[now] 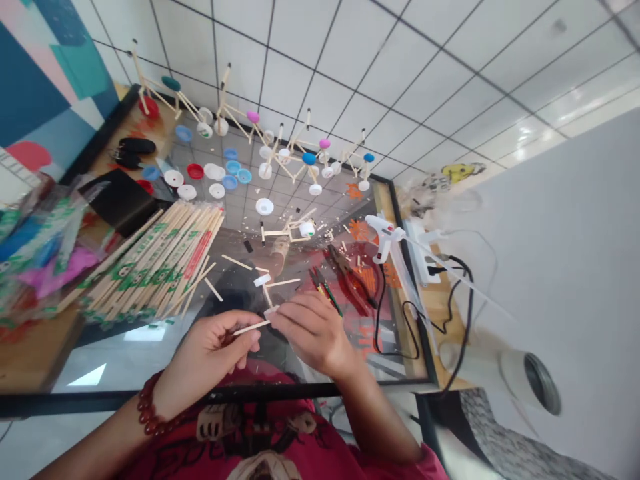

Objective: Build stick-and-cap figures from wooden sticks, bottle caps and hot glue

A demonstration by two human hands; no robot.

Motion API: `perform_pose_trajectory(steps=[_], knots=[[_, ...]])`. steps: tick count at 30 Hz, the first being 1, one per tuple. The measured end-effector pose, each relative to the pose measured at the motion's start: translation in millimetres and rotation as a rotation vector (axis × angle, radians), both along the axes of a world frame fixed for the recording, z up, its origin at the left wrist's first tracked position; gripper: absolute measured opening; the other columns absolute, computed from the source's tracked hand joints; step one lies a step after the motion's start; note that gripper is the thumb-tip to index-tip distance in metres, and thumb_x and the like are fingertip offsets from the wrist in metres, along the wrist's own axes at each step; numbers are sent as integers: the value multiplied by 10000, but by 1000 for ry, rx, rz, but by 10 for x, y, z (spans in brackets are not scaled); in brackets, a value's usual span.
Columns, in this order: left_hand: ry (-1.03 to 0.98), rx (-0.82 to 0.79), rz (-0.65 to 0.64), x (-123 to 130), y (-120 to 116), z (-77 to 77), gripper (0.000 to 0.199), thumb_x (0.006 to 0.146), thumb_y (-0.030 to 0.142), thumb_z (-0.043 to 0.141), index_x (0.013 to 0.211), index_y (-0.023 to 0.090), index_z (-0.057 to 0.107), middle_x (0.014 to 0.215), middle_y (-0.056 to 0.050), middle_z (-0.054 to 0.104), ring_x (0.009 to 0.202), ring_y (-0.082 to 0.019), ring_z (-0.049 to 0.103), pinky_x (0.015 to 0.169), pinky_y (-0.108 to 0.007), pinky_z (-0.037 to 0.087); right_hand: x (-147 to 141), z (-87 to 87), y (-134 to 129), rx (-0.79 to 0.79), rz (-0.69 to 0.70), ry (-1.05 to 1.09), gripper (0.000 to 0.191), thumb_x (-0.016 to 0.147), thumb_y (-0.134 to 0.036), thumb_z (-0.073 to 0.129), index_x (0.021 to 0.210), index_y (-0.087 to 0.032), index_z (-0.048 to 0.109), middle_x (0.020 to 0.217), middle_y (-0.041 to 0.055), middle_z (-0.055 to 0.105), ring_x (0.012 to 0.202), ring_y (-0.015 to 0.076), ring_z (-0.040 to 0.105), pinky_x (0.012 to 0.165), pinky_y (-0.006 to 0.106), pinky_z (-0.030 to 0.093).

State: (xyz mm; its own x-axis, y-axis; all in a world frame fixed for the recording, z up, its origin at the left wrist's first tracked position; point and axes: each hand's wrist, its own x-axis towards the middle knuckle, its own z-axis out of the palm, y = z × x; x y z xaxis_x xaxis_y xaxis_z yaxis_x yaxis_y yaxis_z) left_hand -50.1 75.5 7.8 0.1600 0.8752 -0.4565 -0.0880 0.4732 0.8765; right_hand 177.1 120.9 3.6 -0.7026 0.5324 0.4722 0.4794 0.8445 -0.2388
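My left hand [215,343] pinches a thin wooden stick [251,327] between thumb and fingers. Its far end meets a small white piece [271,312], perhaps a bottle cap, gripped in the fingertips of my right hand [315,327]. From that piece a short stick [269,294] leads up to a white cap [262,281]. Whether these parts are glued together I cannot tell. Just beyond lies a small frame of sticks [277,233] with a white cap [307,229] on it. Cutters with green-and-red handles [325,291] rest right behind my right hand.
Wrapped chopsticks [160,260] are heaped at the left. To the right are large pliers [353,277] and a white glue gun [383,237] with a black cable [380,320]. Loose caps [215,172] and several stick-and-cap models [295,157] stand toward the back.
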Motion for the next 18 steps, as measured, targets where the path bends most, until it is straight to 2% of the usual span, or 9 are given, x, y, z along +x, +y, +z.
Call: perform_pose_trajectory(steps=[4,8,10,12,13,15,18], knots=[[102,48,25,-70,-65,-35,177,852,402,812,839,227,830,664,-30,734,517,-137,586,507,-232,462,81,-61,69,-92,-18,21,312,1018,-72,619,1194,-279,771,1012,42,820,992,211,731,876,366,569],[223,198,10,-87,-87,-72,124,891,349,782,885,242,846,635,-9,706,574,-153,617,584,-241,504,150,-66,150,-59,-29,5,298,1030,-65,597,1168,-276,755,1022,34,814,989,197,717,906,367,531],[294,247,16,-72,-94,-95,106,907,332,773,890,252,841,690,-18,739,610,-170,653,640,-267,543,224,-97,203,3,-107,21,301,1020,-48,603,1160,-274,743,1030,36,810,1002,203,707,940,383,505],[406,294,42,-47,-88,-124,115,908,339,788,976,260,837,865,-50,801,721,-208,716,730,-313,594,311,-162,242,59,-207,41,323,1003,-41,617,1161,-294,739,1035,32,803,1032,222,691,963,403,487],[471,330,58,-31,-76,-141,189,894,350,810,1059,261,828,994,-75,818,833,-244,751,814,-354,617,350,-204,252,73,-246,43,336,994,-41,626,1161,-308,742,1032,28,798,1045,229,682,966,409,480],[580,406,75,8,-28,-181,462,832,357,870,1272,257,769,1271,-128,784,1137,-348,746,1034,-477,600,407,-288,256,70,-278,15,352,980,-42,643,1158,-326,750,1034,20,791,1052,231,666,953,404,465],[624,448,35,72,94,-243,783,731,301,930,1460,253,648,1526,-170,656,1460,-455,570,1251,-633,434,437,-371,248,35,-253,-34,326,971,-47,674,1147,-309,758,1052,21,789,1064,224,646,946,390,430]])
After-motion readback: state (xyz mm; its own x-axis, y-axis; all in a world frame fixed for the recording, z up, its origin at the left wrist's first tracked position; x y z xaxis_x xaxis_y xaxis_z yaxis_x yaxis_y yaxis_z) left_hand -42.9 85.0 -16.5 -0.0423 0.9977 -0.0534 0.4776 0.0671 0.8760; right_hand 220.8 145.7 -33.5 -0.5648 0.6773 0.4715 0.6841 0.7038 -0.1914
